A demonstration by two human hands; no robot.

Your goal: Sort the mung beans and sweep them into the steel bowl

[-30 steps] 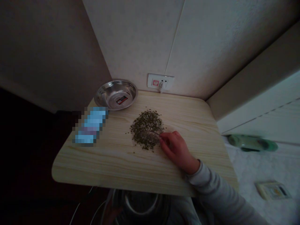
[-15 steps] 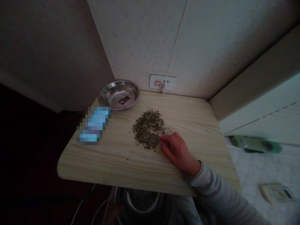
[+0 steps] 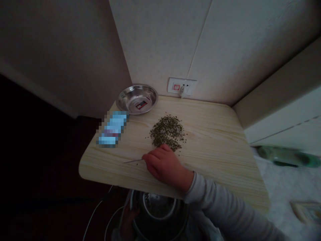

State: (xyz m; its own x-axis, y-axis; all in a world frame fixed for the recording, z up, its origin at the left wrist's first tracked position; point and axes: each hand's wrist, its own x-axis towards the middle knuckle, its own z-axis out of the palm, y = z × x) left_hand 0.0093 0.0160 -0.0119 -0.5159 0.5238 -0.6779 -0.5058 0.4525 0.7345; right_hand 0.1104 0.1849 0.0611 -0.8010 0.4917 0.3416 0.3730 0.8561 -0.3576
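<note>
My right hand (image 3: 167,165) is closed on a thin, greyish, leaf-shaped piece (image 3: 132,161), now seen nearly edge-on, pointing left over the tabletop. Just beyond my knuckles lies a loose pile of small green-brown grains or dried bits (image 3: 168,132), its near edge partly covered by the hand. Below the table's front edge, my left hand (image 3: 128,217) is dim, its fingers curled at the left rim of a dark, shiny metal bowl (image 3: 160,229) at my lap.
The small wood-patterned table (image 3: 213,137) stands against the wall. A shallow steel bowl (image 3: 137,98) sits at its back left, with a pixelated phone (image 3: 114,129) in front. A wall socket (image 3: 182,87) is behind. White cables (image 3: 94,211) hang at left; a green bottle-like object (image 3: 286,156) lies right.
My right hand has moved left and nearer, off the pile, and the leaf-shaped piece has turned from flat over the grains to edge-on. The view has shifted slightly.
</note>
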